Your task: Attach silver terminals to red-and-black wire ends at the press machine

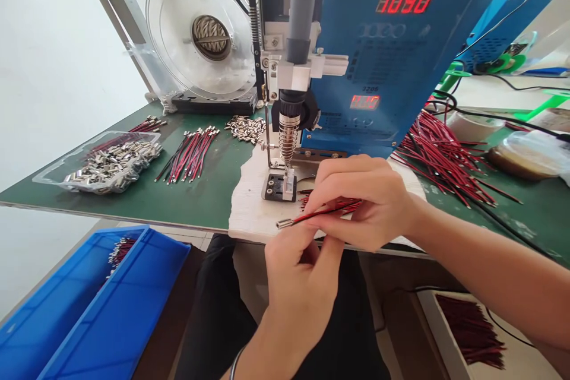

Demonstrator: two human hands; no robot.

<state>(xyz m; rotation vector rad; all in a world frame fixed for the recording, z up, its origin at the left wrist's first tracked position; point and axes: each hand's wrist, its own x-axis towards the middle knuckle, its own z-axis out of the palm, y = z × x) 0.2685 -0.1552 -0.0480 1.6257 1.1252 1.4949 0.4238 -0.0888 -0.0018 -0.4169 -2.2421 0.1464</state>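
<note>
A red and black wire [327, 211] with a small metal connector [285, 224] on its end runs slantwise between my hands, the connector pointing left. My right hand [367, 199] pinches the wire between thumb and fingers. Below it, my left hand [305, 282] is closed, its curled fingers against the wire just behind the connector; their tips are partly hidden. Just beyond my hands, the soldering machine's spring-wrapped tip [288, 139] stands over a small black and metal fixture [279, 186]. More red wires [305, 200] lie behind my right hand.
On the green table [200, 208] are a clear tray [53, 175] of metal connectors, a row of finished wires [196, 154] and a connector pile [246, 129]. A blue machine [369, 59] stands behind. Many red wires [445, 154] lie right. A blue bin [133, 285] sits lower left.
</note>
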